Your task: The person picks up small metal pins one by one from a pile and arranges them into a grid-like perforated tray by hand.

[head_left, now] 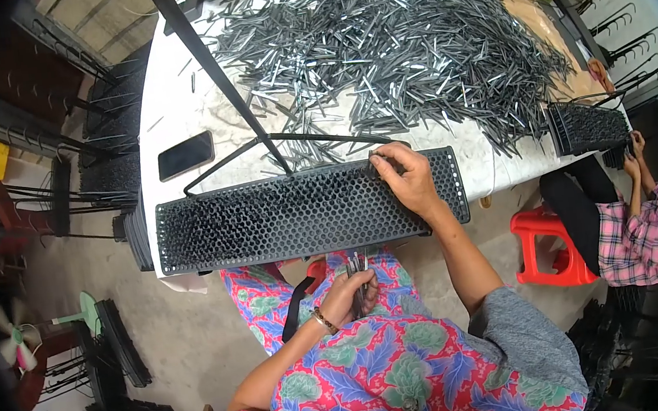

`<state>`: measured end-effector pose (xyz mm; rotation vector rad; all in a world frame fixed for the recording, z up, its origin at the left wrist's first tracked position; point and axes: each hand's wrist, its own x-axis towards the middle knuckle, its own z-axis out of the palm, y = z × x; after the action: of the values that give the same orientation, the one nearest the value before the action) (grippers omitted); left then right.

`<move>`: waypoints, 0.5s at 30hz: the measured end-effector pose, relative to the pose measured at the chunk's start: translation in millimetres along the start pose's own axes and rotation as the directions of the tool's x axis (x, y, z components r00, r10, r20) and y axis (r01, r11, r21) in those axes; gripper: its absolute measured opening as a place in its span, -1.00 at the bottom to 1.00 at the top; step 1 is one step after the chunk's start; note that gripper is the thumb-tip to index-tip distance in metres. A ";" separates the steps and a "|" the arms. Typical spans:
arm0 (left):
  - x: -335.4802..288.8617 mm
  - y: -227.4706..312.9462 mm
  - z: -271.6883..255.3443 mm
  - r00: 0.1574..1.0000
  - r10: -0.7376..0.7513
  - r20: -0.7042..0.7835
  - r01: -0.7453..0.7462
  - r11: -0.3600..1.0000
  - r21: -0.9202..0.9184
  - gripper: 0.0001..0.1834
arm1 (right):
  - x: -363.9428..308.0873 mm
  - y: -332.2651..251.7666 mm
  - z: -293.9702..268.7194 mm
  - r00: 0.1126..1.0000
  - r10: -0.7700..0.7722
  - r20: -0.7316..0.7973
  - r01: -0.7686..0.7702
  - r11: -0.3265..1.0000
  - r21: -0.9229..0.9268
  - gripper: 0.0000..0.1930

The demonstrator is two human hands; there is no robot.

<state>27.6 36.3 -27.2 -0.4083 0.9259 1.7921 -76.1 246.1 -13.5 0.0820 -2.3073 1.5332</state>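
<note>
A long black board (298, 217) full of round holes lies across the table's near edge, with a black pole (202, 53) and two braces rising from it. Dark tufts fill many holes on its left side, while the middle and right show mostly bare holes. My right hand (408, 176) is over the board's far right part, thumb and finger pinched on a small dark piece that looks like a black strip. Below the board, in front of my lap, my left hand (349, 296) is closed round a bundle of thin black strips (358, 264).
A big heap of loose black strips (392, 44) covers the far side of the white table (172, 110). A phone (185, 155) lies at left. On the right, another person (645, 238) works at a similar board (589, 127) beside a red stool (549, 249). More boards stand around.
</note>
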 end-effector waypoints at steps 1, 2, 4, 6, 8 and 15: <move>-0.1 2.1 0.7 1.000 -0.001 0.003 0.001 1.000 0.002 -0.72 | -1.6 2.5 -0.5 0.999 -0.028 -0.028 0.027 1.000 -0.016 -0.87; -0.6 5.5 0.8 0.997 -0.043 0.062 0.041 0.999 0.029 -0.73 | -2.8 3.8 -1.5 0.997 -0.056 -0.055 0.054 0.998 -0.033 -0.86; 0.1 9.5 2.4 0.990 -0.084 0.115 0.078 0.995 0.056 -0.73 | -4.6 4.9 0.4 0.997 -0.050 -0.066 0.049 0.999 -0.011 -0.86; 2.6 13.7 6.9 0.995 -0.066 0.080 0.060 0.996 0.069 -0.72 | -4.4 4.2 1.1 0.996 -0.043 -0.080 0.044 0.999 0.009 -0.87; 4.0 19.9 9.0 0.997 -0.040 0.071 0.037 0.998 0.046 -0.72 | -3.0 -0.2 -0.5 0.992 -0.096 -0.078 0.095 0.995 -0.016 -0.87; 4.3 24.7 11.3 0.999 -0.029 0.046 0.028 0.999 0.016 -0.72 | -1.7 1.2 -3.4 0.987 -0.160 -0.015 0.160 0.987 -0.036 -0.87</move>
<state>5.2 43.3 -12.8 -0.3673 0.8970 1.7604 -73.9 249.5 -13.9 0.2376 -2.2531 1.4083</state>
